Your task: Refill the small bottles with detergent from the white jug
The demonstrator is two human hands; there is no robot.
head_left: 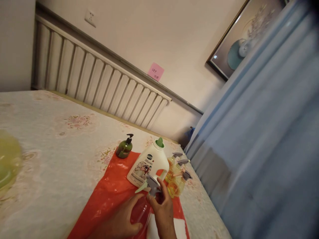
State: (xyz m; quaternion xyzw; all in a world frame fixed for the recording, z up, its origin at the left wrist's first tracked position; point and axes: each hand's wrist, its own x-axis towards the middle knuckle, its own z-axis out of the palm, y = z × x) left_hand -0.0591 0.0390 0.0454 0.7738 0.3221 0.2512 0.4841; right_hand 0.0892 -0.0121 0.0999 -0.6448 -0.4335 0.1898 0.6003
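Note:
A clear spray bottle (141, 211) with a pinkish-red look stands low in the middle, over a red plastic sheet (109, 191). My left hand (119, 217) is wrapped round its body. The fingers of my right hand (163, 207) close on its grey spray head (153, 186), whose pale green trigger points left. Just behind stands a white detergent jug (147, 164) with a green spout in its uncapped neck. To the right of the jug are several yellowish spray bottles (174, 187) with grey heads. A green pump bottle (124, 149) stands left of the jug.
A flowered tablecloth (57, 146) covers the table. At the left edge is a translucent yellow-green container (10, 159), partly cut off. White cloth or paper (179, 227) lies by my right wrist. A radiator (99, 79) runs behind the table, and a blue curtain (261, 132) hangs at right.

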